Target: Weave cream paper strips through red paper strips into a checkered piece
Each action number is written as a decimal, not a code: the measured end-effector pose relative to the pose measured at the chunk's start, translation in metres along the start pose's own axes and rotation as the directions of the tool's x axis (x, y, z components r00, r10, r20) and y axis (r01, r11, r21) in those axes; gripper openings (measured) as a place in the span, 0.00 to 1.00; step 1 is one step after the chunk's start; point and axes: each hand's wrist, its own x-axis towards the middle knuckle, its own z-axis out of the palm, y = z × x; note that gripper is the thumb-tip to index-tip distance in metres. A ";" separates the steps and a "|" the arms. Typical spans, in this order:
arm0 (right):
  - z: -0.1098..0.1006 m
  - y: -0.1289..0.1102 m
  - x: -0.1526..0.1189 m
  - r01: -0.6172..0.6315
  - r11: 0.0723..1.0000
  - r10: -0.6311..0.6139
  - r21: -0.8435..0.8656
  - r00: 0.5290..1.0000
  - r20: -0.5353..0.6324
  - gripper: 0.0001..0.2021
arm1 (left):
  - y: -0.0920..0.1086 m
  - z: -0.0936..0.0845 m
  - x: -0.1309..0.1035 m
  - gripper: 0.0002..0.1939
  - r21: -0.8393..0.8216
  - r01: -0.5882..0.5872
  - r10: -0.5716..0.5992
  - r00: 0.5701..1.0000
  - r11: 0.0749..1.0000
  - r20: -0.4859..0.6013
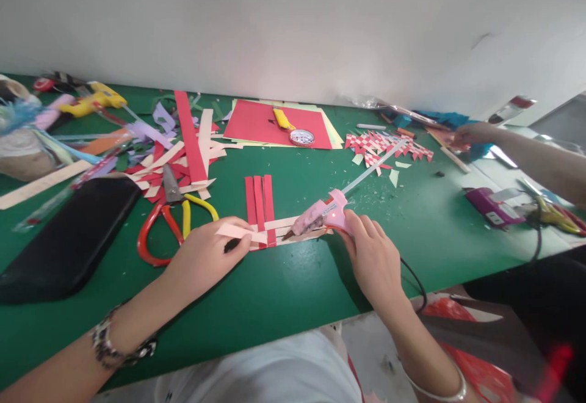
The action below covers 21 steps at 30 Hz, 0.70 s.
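Observation:
My right hand (373, 256) grips a pink hot glue gun (315, 215), its nozzle pointing left at the woven paper strips. A clear glue stick (375, 166) sticks out of its back end. Between the thumb and fingers of my left hand (208, 256) is a pale pink paper strip (242, 233), lying over the left side of the weave. Red paper strips (259, 201) run away from me there, crossed by pale pink ones (293, 222). Part of the weave is hidden behind my left fingers and the glue gun.
Scissors (174, 207) and a black case (73, 238) lie left, below a heap of paper strips (183, 159). Red sheets (247, 123) hold a yellow-handled tool (284, 119) and a round tin (301, 138). Checkered woven pieces (389, 145) lie right, near another person's arm (526, 152).

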 end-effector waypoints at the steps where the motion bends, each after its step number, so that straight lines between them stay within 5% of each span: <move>1: 0.000 0.001 -0.001 -0.003 1.000 0.003 -0.002 1.000 0.000 0.17 | 0.000 0.000 0.000 0.20 -0.003 0.001 -0.001 1.000 1.000 0.002; 21: 0.001 0.039 -0.016 -0.092 0.995 0.093 -0.036 0.995 0.036 0.17 | 0.005 -0.003 0.001 0.20 -0.028 0.009 -0.007 0.999 1.000 0.042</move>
